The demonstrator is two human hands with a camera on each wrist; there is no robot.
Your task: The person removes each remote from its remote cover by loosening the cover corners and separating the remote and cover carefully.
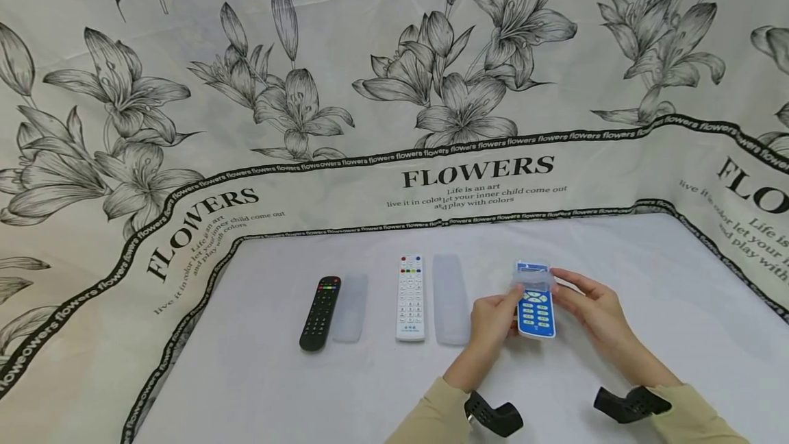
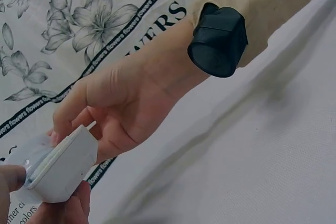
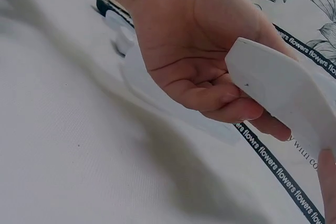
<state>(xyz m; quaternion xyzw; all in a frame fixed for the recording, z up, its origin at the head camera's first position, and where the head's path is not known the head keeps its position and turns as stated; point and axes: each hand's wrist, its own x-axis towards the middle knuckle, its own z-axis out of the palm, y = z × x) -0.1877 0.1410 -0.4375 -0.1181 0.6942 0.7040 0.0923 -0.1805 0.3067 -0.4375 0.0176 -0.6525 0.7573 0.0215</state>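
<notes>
A blue-faced white remote control (image 1: 536, 317) is held up between both hands over the right part of the table. A translucent soft cover (image 1: 533, 281) is bunched round its far end. My left hand (image 1: 492, 317) grips the remote's left edge, thumb on the front near the cover and fingers curled behind the white back (image 3: 283, 85). At the far right side my right hand (image 1: 588, 303) pinches the cover with its fingertips. The left wrist view has the right hand (image 2: 134, 103) beside the remote's white end (image 2: 68, 171), with the film-like cover (image 2: 34, 153) at the fingertips.
Left of the hands, a white remote (image 1: 410, 300) lies beside a flat translucent cover (image 1: 451, 300). Further left, a black remote (image 1: 320, 314) lies next to another translucent cover (image 1: 351, 308). Flower-printed cloth (image 1: 308, 197) stands behind the white table (image 1: 259, 389).
</notes>
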